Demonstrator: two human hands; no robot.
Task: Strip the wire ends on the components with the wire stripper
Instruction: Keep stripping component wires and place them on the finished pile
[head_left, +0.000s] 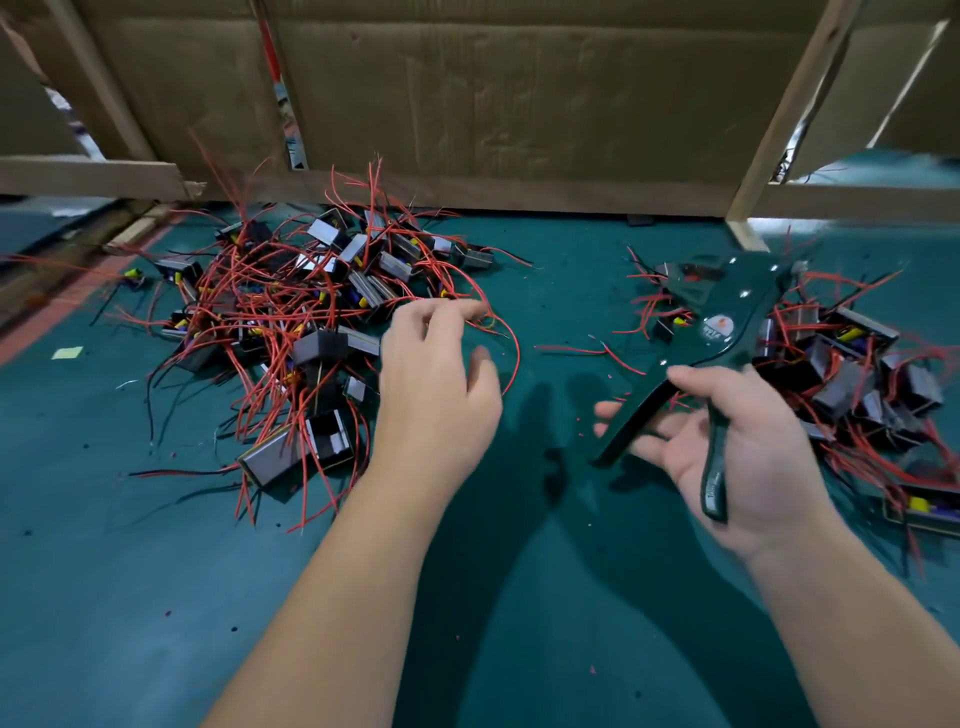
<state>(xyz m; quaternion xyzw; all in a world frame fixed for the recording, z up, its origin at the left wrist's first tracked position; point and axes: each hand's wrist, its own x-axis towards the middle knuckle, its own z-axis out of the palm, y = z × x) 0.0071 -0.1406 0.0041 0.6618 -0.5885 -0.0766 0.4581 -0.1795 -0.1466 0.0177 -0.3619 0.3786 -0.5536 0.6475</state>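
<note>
Nearest, at 4 o'clock: grips the handles of the wire stripper (711, 332) in the right hand (737, 457), long axis running from 7 toward 1 o'clock, head pointing away over the bench (545, 597). At centre: reaches with the left hand (436, 395), fingers loosely bent, thumb spread, nothing gripped, toward a looping red wire (518, 353) at 12 o'clock; contact too blurred to tell. Farther, at 10 o'clock: tangled pile of components (291, 322), closest to the left hand.
</note>
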